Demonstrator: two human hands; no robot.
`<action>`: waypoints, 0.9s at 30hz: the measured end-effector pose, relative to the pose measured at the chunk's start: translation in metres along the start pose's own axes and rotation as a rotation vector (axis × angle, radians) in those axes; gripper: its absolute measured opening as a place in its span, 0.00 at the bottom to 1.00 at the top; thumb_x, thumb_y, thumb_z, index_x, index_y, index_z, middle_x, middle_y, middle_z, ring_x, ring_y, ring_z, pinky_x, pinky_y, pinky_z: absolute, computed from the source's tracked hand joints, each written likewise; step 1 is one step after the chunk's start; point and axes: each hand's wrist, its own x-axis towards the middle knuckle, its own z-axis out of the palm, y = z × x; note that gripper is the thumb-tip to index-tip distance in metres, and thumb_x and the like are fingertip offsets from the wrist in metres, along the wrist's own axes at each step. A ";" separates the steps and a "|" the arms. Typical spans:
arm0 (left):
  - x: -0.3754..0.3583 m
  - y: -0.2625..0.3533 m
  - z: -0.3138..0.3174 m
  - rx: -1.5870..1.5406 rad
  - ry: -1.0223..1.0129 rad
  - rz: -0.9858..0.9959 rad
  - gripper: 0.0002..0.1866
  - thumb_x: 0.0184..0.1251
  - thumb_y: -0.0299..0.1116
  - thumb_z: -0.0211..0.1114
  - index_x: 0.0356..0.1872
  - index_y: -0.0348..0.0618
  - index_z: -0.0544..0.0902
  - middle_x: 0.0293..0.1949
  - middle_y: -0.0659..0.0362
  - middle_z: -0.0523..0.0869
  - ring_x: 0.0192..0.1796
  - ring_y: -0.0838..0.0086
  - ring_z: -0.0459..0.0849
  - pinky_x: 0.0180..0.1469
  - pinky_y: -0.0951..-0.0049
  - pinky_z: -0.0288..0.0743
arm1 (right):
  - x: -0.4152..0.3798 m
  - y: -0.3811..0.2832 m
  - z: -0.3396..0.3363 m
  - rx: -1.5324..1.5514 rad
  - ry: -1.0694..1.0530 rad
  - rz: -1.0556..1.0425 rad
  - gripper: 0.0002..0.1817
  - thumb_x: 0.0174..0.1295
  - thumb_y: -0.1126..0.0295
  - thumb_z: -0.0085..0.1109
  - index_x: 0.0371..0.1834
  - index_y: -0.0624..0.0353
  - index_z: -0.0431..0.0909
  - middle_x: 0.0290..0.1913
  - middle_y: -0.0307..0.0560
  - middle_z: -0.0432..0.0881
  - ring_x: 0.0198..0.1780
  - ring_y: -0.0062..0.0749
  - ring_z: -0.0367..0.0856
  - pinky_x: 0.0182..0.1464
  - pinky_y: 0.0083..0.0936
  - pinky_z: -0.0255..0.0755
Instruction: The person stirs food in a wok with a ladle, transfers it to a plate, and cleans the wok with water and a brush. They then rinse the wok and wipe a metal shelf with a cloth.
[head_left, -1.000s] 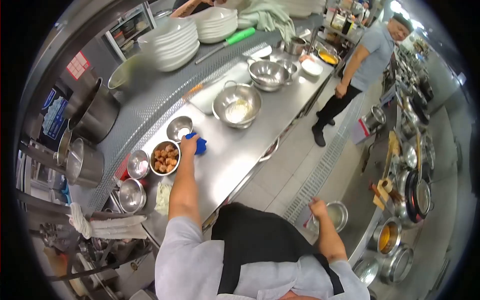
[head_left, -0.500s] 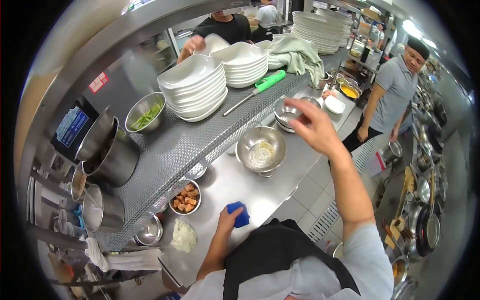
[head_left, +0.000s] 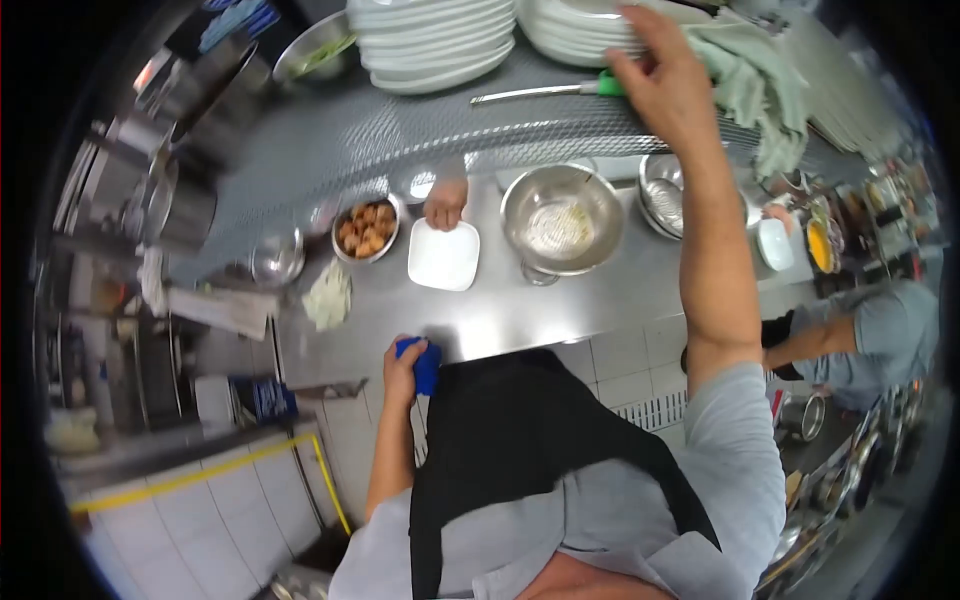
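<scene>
At one o'clock in view, the right hand [head_left: 668, 90] has spread fingers near plates [head_left: 575, 40]; I can't tell if they touch. Between seven and eight, the left hand [head_left: 398, 375] curls round a blue cloth [head_left: 427, 368], likely so it won't drop.

Gripped cloth [head_left: 424, 368]: deep blue
Tool handle [head_left: 612, 84]: bright green
Apron [head_left: 520, 440]: solid black
Shirt [head_left: 745, 440]: light grey
Square dish [head_left: 444, 262]: plain white
Stacked plates [head_left: 435, 45]: white
Draped towel [head_left: 745, 80]: pale green
Crumpled rag [head_left: 328, 298]: pale yellow-green
Food chunks [head_left: 367, 230]: golden to reddish brown
Mixing bowl [head_left: 520, 215]: silver
Shelf [head_left: 400, 115]: grey, fine repeating texture
Edge stripe [head_left: 200, 478]: yellow
</scene>
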 end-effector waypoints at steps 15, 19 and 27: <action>0.050 0.003 0.002 1.093 -0.001 0.367 0.40 0.64 0.53 0.73 0.74 0.44 0.72 0.51 0.38 0.88 0.55 0.44 0.87 0.58 0.52 0.80 | -0.356 -0.044 -0.024 0.803 -0.873 0.908 0.22 0.69 0.74 0.64 0.67 0.60 0.81 0.44 0.40 0.88 0.39 0.19 0.81 0.45 0.19 0.76; 0.073 0.010 0.007 1.197 -0.120 0.367 0.33 0.64 0.52 0.73 0.64 0.41 0.79 0.51 0.38 0.88 0.55 0.45 0.88 0.58 0.51 0.80 | -0.392 -0.026 -0.041 0.609 -0.579 1.064 0.22 0.71 0.75 0.62 0.68 0.63 0.79 0.48 0.43 0.88 0.45 0.23 0.84 0.49 0.18 0.78; 0.085 0.004 0.018 1.057 -0.499 0.510 0.39 0.65 0.52 0.74 0.69 0.35 0.76 0.50 0.38 0.89 0.53 0.47 0.89 0.58 0.56 0.81 | -0.348 -0.135 -0.038 0.210 -0.262 1.041 0.21 0.71 0.73 0.61 0.67 0.61 0.80 0.48 0.48 0.89 0.44 0.30 0.87 0.50 0.28 0.82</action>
